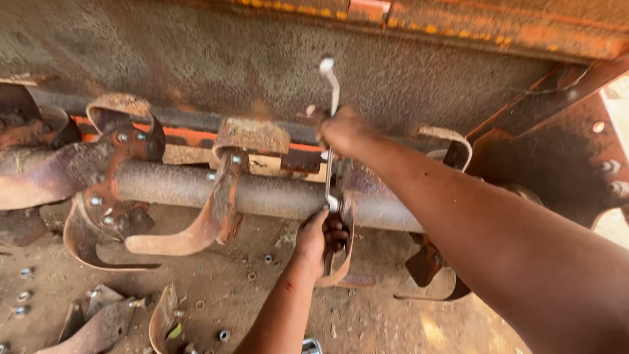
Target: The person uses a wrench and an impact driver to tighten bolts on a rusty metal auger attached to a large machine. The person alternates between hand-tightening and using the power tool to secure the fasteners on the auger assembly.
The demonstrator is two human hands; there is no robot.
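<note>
A rusty tiller shaft (pixel 262 195) runs across the view under an orange metal hood, with curved blades (pixel 196 229) bolted to its flanges. My right hand (pixel 344 131) grips a long silver wrench (pixel 331 85) that stands nearly upright, its lower end on a bolt at a flange on the shaft. Below the shaft, my left hand (pixel 318 236) holds the lower end of the wrench against that flange and a curved blade (pixel 337 269) hanging there.
Loose curved blades (pixel 105 324) lie on the dirt at lower left. Several nuts and bolts (pixel 25 272) are scattered on the ground. The orange side plate (pixel 576 164) of the machine closes off the right.
</note>
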